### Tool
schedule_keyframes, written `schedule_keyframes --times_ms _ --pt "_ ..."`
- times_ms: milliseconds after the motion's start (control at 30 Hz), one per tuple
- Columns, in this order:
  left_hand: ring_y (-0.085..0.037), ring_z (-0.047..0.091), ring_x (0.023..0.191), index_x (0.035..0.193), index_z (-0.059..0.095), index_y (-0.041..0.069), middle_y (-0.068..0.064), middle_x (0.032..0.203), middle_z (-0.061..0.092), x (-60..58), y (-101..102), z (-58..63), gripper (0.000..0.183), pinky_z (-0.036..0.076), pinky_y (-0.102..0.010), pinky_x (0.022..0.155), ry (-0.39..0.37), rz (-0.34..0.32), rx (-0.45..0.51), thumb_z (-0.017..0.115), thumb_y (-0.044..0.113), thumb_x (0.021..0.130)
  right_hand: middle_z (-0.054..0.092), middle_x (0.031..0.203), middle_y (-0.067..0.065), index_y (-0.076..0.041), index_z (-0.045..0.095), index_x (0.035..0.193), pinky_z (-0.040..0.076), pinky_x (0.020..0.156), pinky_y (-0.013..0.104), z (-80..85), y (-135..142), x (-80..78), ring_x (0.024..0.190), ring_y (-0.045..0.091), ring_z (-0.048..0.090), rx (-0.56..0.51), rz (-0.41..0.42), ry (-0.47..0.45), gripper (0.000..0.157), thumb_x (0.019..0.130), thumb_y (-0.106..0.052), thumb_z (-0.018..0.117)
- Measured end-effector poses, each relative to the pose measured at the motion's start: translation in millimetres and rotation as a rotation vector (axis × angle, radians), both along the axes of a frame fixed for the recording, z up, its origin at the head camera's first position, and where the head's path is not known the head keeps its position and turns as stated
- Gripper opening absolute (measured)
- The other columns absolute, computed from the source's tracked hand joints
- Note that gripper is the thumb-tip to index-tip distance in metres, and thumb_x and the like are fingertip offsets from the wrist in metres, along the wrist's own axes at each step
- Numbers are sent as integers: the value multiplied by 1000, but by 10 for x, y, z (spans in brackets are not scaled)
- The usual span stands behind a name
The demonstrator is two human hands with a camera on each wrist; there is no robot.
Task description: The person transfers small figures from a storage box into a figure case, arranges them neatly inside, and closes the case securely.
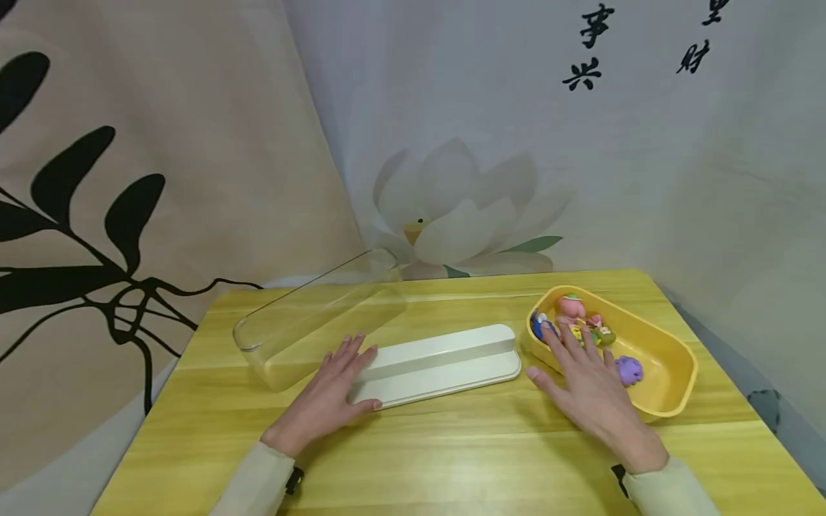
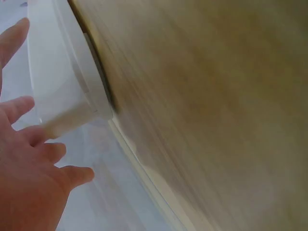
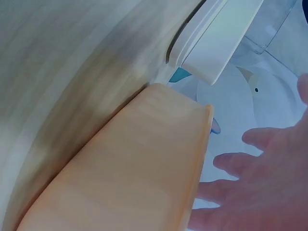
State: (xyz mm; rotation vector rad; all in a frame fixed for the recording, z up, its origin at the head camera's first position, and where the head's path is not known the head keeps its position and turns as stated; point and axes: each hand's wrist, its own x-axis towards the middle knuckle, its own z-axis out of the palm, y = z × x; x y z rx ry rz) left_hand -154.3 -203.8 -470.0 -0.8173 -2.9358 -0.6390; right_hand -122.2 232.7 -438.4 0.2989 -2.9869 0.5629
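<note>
My left hand spreads its fingers beside the left end of a long white lid-like piece with a raised ridge. In the left wrist view that hand's fingers are apart, and whether they touch the white piece I cannot tell. My right hand hovers with spread fingers over the near left rim of a yellow tub. Inside the tub lie a purple toy, a pink toy, a blue toy and other small figures, partly hidden by the fingers. Neither hand holds anything.
A clear open box stands at the back left of the wooden table, slanting toward the back edge. Behind the table hangs a printed cloth with a lotus, dark leaves and characters.
</note>
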Motion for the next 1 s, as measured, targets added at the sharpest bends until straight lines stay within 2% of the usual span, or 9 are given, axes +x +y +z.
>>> schedule_keyframes --times_ms 167,300,467,567,667,733,833,1000 --pt "-41 14 157 161 38 12 -16 172 15 -18 -19 -7 93 20 -67 122 5 -32 -50 82 47 87 15 170 22 -13 21 166 12 112 84 -4 61 -4 153 55 9 18 -13 12 84 104 -63 46" --pt "-43 15 156 160 40 13 -16 171 19 -13 -50 -2 92 22 -67 122 17 -38 -77 83 45 86 17 169 25 -8 25 165 14 111 84 15 138 -18 153 54 8 22 -31 8 85 104 -63 46" --pt "-44 16 155 160 40 13 -16 170 22 -17 -37 9 93 22 -67 122 12 -44 -84 86 42 84 13 169 27 -4 23 164 17 111 83 46 236 -40 151 58 13 15 -41 -12 87 104 -62 45" --pt "-44 17 155 160 40 13 -16 170 23 -24 -1 17 95 22 -66 122 10 -48 -95 87 41 83 12 169 26 -6 22 165 18 111 83 64 273 -56 150 59 14 0 -40 -15 87 104 -62 47" --pt "-45 17 155 160 41 13 -17 170 22 -31 34 22 96 22 -66 122 26 -50 -115 88 41 81 14 169 25 -13 19 167 20 111 82 80 290 -84 149 59 17 -18 -37 -5 86 103 -62 49" --pt "-43 19 155 159 42 12 -18 170 22 -38 53 18 97 23 -67 121 51 -53 -137 89 42 80 17 169 24 -18 16 168 20 112 81 90 291 -114 150 58 18 -31 -32 -1 85 103 -62 49" --pt "-40 20 155 159 43 12 -17 170 22 -46 80 9 97 24 -68 121 88 -66 -157 89 42 79 20 169 21 -20 17 168 20 115 78 101 284 -172 151 55 17 -47 -30 -7 86 102 -63 51" --pt "-37 21 155 159 42 12 -15 170 23 -59 124 -19 95 25 -65 121 109 -100 -154 88 40 81 23 169 19 -6 28 164 23 119 70 90 281 -282 153 47 21 -106 -5 -23 87 101 -61 55"
